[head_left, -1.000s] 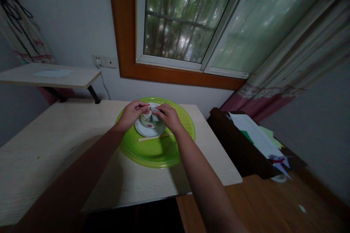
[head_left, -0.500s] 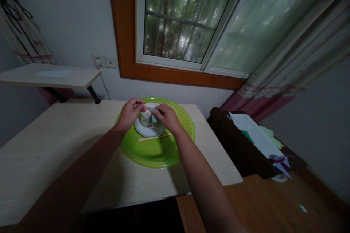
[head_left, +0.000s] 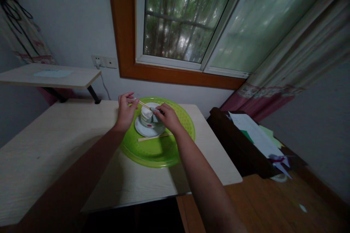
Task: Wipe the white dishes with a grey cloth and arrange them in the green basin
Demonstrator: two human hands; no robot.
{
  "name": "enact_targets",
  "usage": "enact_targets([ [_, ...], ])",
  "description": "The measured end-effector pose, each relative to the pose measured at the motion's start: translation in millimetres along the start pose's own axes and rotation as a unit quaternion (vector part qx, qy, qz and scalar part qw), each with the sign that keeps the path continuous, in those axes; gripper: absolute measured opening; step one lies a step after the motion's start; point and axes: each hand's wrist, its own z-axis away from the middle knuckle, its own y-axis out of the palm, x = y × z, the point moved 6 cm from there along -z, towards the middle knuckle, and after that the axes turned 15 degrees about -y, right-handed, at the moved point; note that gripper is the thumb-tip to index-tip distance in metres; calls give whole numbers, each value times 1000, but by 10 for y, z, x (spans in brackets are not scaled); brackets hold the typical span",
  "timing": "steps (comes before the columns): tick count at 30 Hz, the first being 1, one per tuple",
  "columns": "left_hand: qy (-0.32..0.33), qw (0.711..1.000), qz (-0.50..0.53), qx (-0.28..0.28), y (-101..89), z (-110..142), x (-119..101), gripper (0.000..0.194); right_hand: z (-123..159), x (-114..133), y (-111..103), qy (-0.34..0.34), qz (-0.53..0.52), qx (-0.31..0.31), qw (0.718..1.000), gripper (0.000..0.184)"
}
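Observation:
My left hand pinches the left end of light wooden chopsticks, which slant down to the right. Their other end meets a grey-green wrapper, and my right hand is closed on that wrapper. Whether the tips are still inside it, I cannot tell. Just below both hands, white cups or bowls are stacked on a white saucer, partly hidden by the wrapper. Another pair of chopsticks lies in front of the saucer. Everything rests on a round green tray.
The tray stands on a pale wooden table against the wall. A raised shelf is at the left. To the right, a dark brown piece of furniture carries papers. Behind are a window and curtains.
My left hand has moved left and up, away from my right hand, drawing the chopsticks into view from the wrapper. My right hand has stayed nearly in place.

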Motion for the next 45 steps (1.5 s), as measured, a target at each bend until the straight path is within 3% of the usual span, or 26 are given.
enact_targets([
  [7,-91,989,19,115,134,-8,113,25,3,-14,7,-4,-5,3,1000,21],
  [18,-140,960,1,244,340,151,128,35,-34,108,10,-18,-33,10,999,21],
  [23,-113,975,23,188,251,94,109,31,-52,109,30,-18,-40,9,999,21],
  [29,-53,996,72,20,-56,-71,101,26,-7,-30,27,14,-23,6,1000,21],
  [32,-51,994,90,-23,-138,-112,121,24,19,-83,21,23,-15,2,1000,17],
  [39,-63,994,91,15,-79,-99,110,21,43,-140,22,26,-4,5,1000,16],
  [45,-79,991,66,90,62,-22,91,24,23,-61,30,4,-25,14,1000,17],
])
